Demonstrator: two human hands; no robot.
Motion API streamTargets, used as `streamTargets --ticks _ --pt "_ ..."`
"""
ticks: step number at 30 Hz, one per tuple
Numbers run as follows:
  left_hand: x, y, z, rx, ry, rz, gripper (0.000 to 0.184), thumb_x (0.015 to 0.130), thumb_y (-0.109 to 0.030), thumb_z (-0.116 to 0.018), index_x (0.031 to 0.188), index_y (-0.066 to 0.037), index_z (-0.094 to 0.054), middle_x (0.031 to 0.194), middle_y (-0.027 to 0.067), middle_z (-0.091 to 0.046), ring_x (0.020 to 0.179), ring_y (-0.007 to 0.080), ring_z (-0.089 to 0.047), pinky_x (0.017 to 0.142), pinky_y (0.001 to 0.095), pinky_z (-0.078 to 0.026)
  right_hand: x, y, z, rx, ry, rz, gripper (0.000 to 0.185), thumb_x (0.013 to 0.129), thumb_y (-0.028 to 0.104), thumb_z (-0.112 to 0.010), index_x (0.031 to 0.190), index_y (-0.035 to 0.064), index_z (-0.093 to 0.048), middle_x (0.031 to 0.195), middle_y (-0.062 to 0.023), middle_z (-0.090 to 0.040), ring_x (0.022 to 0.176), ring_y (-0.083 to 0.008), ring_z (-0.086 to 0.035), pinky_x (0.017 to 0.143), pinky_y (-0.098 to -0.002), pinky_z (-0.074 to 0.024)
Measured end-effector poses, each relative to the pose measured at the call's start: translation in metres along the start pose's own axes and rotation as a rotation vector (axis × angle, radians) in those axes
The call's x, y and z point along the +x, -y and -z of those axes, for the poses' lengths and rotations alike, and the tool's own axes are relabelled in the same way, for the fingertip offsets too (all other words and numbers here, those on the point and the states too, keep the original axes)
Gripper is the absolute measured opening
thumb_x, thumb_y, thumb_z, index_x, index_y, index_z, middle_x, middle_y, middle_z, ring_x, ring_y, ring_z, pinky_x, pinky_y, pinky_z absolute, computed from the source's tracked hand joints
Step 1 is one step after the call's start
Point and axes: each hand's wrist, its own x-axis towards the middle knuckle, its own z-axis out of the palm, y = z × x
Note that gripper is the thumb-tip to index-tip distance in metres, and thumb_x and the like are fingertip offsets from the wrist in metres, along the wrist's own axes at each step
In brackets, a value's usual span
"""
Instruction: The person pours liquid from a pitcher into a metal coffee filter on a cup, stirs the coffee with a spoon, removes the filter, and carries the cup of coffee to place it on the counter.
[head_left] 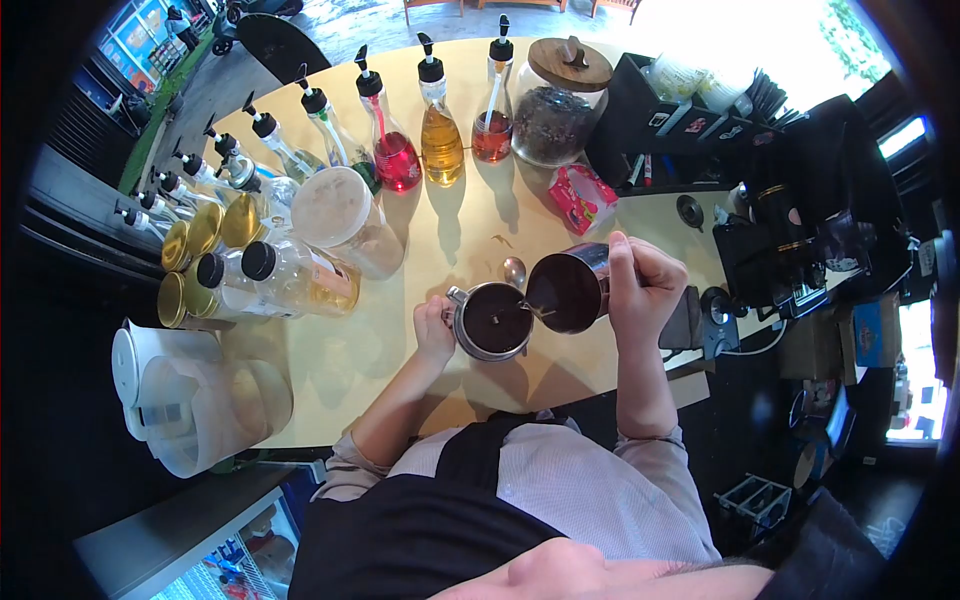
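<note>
My left hand is closed around the handle of a steel milk pitcher that stands upright on the table and holds dark brown liquid. A second steel pitcher is tilted to the left in my right hand, whose fingers wrap its handle. The spout of this tilted pitcher hangs over the right rim of the first one, and its inside looks dark. Whether liquid is running between them is hard to make out. Just behind the two pitchers lies a small metal spoon.
Several pump bottles of syrup line the table's far edge. A wood-lidded glass jar and a pink packet sit behind the pitchers. To the left are a lidded tub, black-capped bottles and plastic jugs. Coffee equipment is at right.
</note>
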Motion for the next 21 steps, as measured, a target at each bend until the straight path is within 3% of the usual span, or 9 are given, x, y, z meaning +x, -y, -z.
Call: streamTargets --ticks 21 --pt "0.000 -0.012 -0.004 0.023 -0.003 0.025 0.054 0.097 -0.032 -0.032 0.065 0.002 -0.060 0.052 -0.0010 -0.048 0.046 0.0048 -0.036 0.045 0.0239 -0.023 0.003 0.018 -0.011 0.063 0.055 0.006 0.035 0.081 -0.004 -0.059 0.049 -0.0026 -0.044 0.043 -0.0030 -0.038 0.042 -0.0073 -0.033 0.043 -0.0270 -0.0242"
